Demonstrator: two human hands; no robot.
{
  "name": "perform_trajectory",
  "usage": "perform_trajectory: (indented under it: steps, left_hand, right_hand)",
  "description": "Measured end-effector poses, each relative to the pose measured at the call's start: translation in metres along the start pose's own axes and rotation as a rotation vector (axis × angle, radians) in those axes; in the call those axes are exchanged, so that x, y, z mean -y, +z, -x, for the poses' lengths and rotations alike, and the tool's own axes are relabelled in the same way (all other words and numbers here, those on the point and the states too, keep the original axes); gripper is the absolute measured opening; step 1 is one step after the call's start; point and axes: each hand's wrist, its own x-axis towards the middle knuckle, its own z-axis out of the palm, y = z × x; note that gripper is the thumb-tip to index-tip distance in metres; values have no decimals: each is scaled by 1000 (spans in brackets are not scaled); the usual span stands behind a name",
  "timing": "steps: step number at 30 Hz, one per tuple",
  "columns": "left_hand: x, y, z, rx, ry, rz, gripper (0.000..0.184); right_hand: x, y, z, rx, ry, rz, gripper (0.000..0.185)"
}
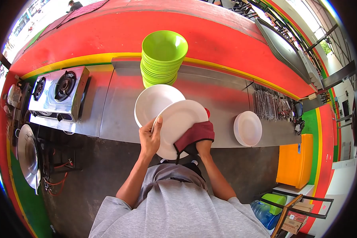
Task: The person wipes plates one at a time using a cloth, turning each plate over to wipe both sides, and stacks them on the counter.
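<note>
A white plate (182,121) is tilted in front of my body, its rim gripped by my left hand (150,137), thumb on the upper face. My right hand (203,147) is wrapped in a maroon cloth with dark edging (196,134), pressed against the plate's lower right; most of its fingers are hidden. Just behind the held plate, more white plates (156,101) rest on the steel counter (119,103). Beyond them rises a tall stack of lime green bowls (164,51). A small red thing peeks out at the plate's right edge.
A two-burner gas stove (59,93) sits on the left, with a large metal wok (29,154) below it. To the right are a smaller stack of white dishes (248,129) and bundled cutlery (269,105). An orange container (295,162) stands beyond the counter's right end.
</note>
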Motion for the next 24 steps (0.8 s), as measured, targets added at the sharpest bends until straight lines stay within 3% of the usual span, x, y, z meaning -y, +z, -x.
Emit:
perform_trajectory:
  steps: [5,8,19,22,24]
  left_hand:
    - [24,9,8,-158,48,112,38]
    - [26,11,7,-131,11,86,37]
    - [-4,-13,-20,362,-40,-153,39]
    - [-9,-19,-29,551,-124,-289,38]
    - [-14,-14,-29,600,-48,-298,35]
  right_hand:
    - [7,7,9,-107,90,-37,11]
    - [-7,5,12,-66,105,-24,11]
    - [-3,-39,-36,81,-105,217,16]
    - [23,-47,-43,212,36,137,18]
    - [22,-44,-43,275,-52,203,19]
